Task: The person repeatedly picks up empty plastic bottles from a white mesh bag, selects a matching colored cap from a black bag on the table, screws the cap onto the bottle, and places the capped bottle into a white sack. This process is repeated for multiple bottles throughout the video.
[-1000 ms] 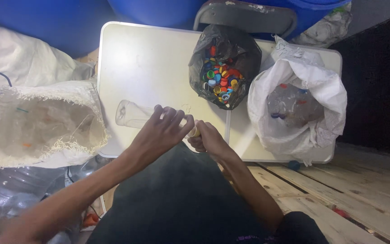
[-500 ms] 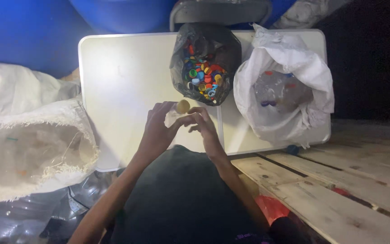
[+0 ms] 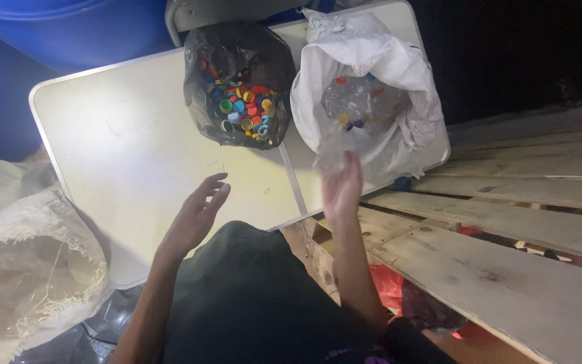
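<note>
A black plastic bag (image 3: 237, 84) of mixed coloured bottle caps sits at twelve o'clock on the counter (image 3: 129, 155). Just beside it, at one o'clock, sits a white bag (image 3: 365, 87). A pale woven sack (image 3: 28, 269) slumps at eight o'clock.

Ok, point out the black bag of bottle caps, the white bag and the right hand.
black bag of bottle caps (image 3: 200, 64): head view, left wall.
white bag (image 3: 409, 74): head view, right rim.
right hand (image 3: 342, 189): head view, back of hand.
</note>
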